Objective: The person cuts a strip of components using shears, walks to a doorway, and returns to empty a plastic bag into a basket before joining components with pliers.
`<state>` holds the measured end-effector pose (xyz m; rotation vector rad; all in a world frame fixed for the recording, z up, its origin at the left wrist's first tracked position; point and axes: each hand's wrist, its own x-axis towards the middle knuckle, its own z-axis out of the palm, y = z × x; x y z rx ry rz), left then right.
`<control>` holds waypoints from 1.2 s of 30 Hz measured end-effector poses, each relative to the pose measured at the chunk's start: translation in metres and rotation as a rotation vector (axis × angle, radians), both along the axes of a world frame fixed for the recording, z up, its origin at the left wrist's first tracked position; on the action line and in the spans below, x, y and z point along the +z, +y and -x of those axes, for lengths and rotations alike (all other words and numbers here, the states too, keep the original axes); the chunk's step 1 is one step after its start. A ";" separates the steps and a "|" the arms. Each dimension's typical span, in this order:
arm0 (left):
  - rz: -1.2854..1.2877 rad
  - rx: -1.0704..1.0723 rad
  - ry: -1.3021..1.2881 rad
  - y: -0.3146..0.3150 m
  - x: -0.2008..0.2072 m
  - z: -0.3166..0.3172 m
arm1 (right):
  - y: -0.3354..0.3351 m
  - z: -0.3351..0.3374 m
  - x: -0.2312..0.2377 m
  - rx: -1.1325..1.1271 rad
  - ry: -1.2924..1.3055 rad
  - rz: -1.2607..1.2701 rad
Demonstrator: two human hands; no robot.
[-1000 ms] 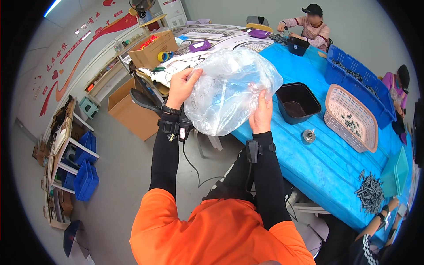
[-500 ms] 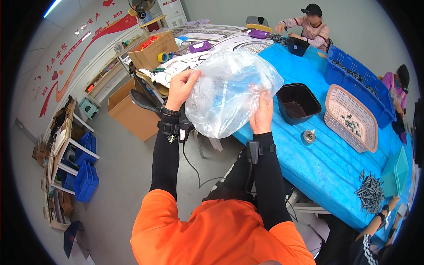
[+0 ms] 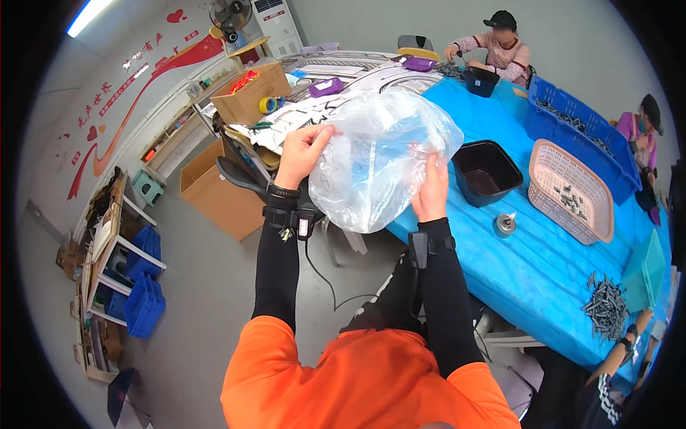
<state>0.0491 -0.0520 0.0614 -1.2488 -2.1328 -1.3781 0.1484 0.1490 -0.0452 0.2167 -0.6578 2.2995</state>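
Note:
A clear plastic bag (image 3: 375,168), puffed out and crinkled, is held up in front of me between both hands. My left hand (image 3: 303,153) pinches its left edge between thumb and fingers. On the other side my right hand (image 3: 431,187) grips the bag, with its thumb in front and the fingers partly hidden by the plastic. Just right of the bag, a black square tub (image 3: 487,174) stands on the blue-covered table (image 3: 493,264). Past it sits a pale pink perforated basket (image 3: 572,187) with a few small dark pieces inside.
A small metal can (image 3: 504,224) stands near the table edge. Rightward are a pile of dark pieces (image 3: 606,307), a teal bin (image 3: 644,268) and a blue crate (image 3: 582,136). Co-workers sit at the far and right sides. Cardboard boxes (image 3: 221,189) are at my left.
The bag and both hands have shifted slightly right and down in the picture, along with the whole scene. Both hands keep their hold on the bag.

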 end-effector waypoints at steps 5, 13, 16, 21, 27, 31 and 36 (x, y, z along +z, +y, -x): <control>-0.040 -0.045 0.000 -0.001 -0.002 0.004 | 0.001 0.001 0.000 0.010 0.002 -0.020; 0.003 -0.031 -0.033 -0.006 0.006 -0.006 | 0.002 0.005 -0.005 -0.006 -0.010 -0.031; 0.024 -0.026 -0.047 -0.007 0.009 -0.013 | 0.001 0.005 -0.006 -0.002 -0.029 -0.038; 0.064 0.007 -0.049 -0.009 0.007 -0.011 | 0.002 0.005 -0.008 0.017 -0.009 -0.030; 0.037 0.009 -0.079 -0.012 -0.004 -0.001 | 0.002 0.003 -0.007 0.001 -0.018 -0.031; -0.011 -0.006 -0.167 -0.020 -0.015 0.005 | -0.003 0.003 -0.004 0.030 0.001 -0.042; -0.014 -0.037 -0.247 -0.019 -0.019 0.001 | -0.001 0.004 -0.006 0.044 0.040 -0.062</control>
